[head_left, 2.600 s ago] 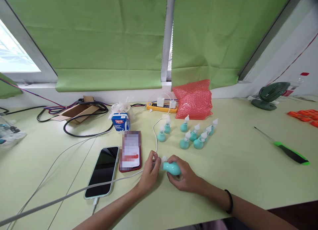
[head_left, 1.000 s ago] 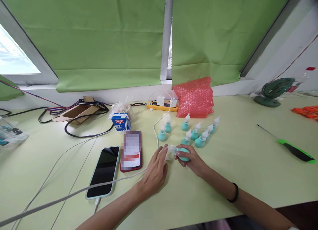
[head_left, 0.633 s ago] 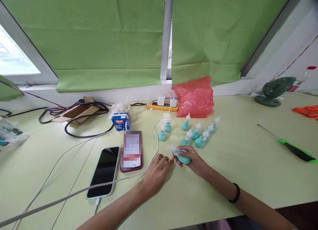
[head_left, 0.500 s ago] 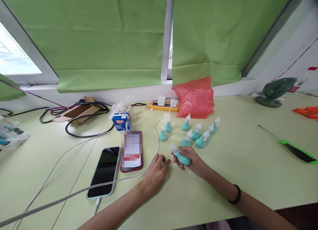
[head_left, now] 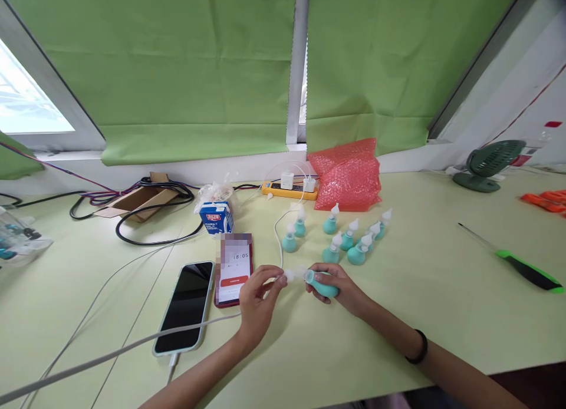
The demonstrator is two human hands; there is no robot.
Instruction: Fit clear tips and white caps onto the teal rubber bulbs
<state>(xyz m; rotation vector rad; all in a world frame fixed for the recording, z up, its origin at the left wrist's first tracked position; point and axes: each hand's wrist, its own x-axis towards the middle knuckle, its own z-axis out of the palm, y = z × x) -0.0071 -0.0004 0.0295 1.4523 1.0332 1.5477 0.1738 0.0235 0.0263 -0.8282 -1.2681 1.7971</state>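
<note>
My right hand [head_left: 339, 284] is wrapped round a teal nasal aspirator bulb [head_left: 325, 285], lying on its side with its neck toward the left. A translucent piece shows at the neck. Facing it, my left hand [head_left: 260, 297] pinches a small clear nozzle tip [head_left: 289, 275] between thumb and fingertips. Whether the tip touches the piece at the bulb's neck, I cannot tell. Beyond my hands stand several teal aspirators with clear tips, one of them a front aspirator [head_left: 331, 254] close to my right hand. A white cable [head_left: 280, 244] passes behind my left hand.
Left of my hands lie a lit phone [head_left: 234, 285] and a dark phone [head_left: 186, 306]. Farther back are a blue milk carton [head_left: 216, 218], a yellow power strip [head_left: 289, 190] and a red bubble-wrap bag [head_left: 347, 179]. A screwdriver [head_left: 526, 270] and a green fan [head_left: 490, 161] are on the right.
My left hand has lifted from the table and now pinches the clear tip in front of the bulb's neck. My right hand keeps its hold on the bulb, nearly in place.
</note>
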